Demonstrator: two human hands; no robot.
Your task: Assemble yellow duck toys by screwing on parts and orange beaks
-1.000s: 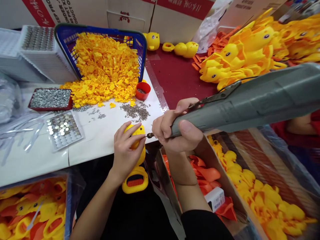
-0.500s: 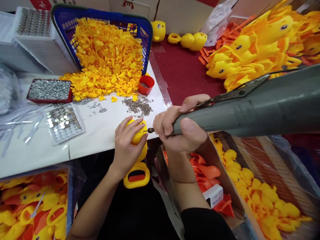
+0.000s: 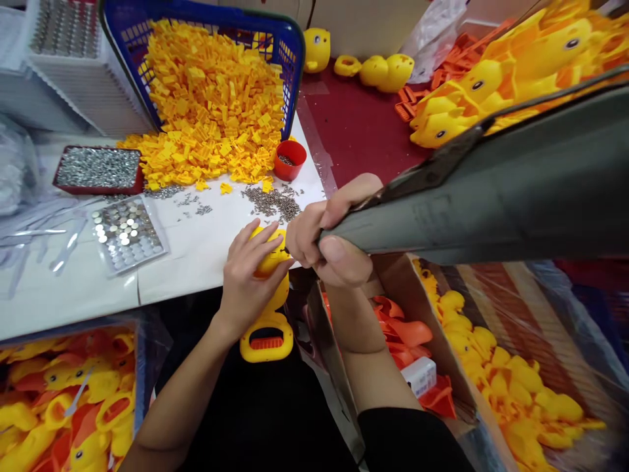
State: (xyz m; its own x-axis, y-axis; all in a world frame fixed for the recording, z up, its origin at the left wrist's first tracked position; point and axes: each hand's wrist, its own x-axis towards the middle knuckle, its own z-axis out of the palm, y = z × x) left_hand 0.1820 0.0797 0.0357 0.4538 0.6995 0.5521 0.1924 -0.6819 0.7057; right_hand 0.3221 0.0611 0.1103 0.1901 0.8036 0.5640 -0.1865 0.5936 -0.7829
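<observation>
My left hand (image 3: pixel 250 278) is closed around the upper part of a yellow plastic toy (image 3: pixel 268 337) at the table's front edge. The toy has a ring-shaped handle with an orange insert, hanging down toward my lap. My right hand (image 3: pixel 329 239) grips the front end of a grey-green power screwdriver (image 3: pixel 457 203), which comes in from the right. Its tip points left at the toy's side, close by my left fingertips; my fingers partly hide the bit. Just behind the toy, small dark screws (image 3: pixel 272 203) lie in a loose pile on the white table.
A blue basket (image 3: pixel 299 72) spills small yellow parts (image 3: pixel 211 105). Nearby are a red cup (image 3: pixel 289 160), a tray of silver screws (image 3: pixel 98 169) and a bag of round cells (image 3: pixel 128 233). Boxes of toy parts flank my lap, including a carton (image 3: pixel 393 278) at right. Duck-like shells (image 3: pixel 472 98) are heaped behind.
The screwdriver and my right hand have moved left, closer to the toy, and the bit that showed before is now mostly hidden. My left hand still holds the toy; the view has shifted slightly.
</observation>
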